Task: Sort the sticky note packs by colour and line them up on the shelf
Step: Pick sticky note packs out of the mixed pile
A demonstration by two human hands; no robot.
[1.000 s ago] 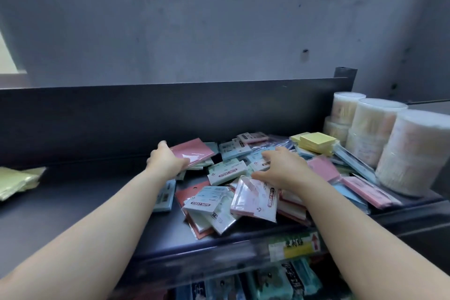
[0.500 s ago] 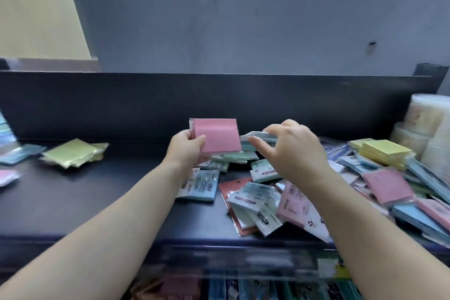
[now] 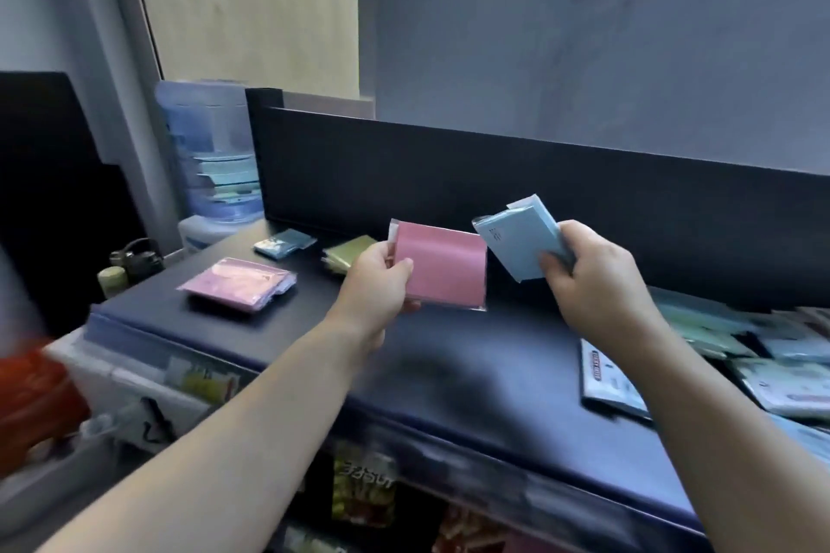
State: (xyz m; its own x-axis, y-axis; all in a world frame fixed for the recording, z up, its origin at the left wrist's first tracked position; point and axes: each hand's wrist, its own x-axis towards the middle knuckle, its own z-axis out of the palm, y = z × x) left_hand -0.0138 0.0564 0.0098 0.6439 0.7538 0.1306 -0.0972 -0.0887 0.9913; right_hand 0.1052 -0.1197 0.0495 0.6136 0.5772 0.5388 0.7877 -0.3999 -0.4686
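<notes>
My left hand (image 3: 379, 283) pinches a pink sticky note pack (image 3: 442, 267) by its left edge, held above the dark shelf (image 3: 449, 377). My right hand (image 3: 593, 278) grips a light blue pack (image 3: 518, 240) beside it, also in the air. On the shelf's left part lie three sorted piles: a pink pile (image 3: 240, 283) near the front, a blue pile (image 3: 283, 242) at the back, a yellow-green pile (image 3: 348, 254) partly hidden behind my left hand. The unsorted heap of mixed packs (image 3: 759, 355) lies at the right edge.
A dark back panel (image 3: 494, 189) runs behind the shelf. A water dispenser bottle (image 3: 211, 153) stands beyond the shelf's left end. Packaged goods (image 3: 364, 494) fill the rack below the front edge. A red blurred object (image 3: 31, 395) is at the far left.
The view has swung left along the shelf. Both hands lifted from the heap: the left carries the pink pack, and the right now holds a blue pack it had been reaching for.
</notes>
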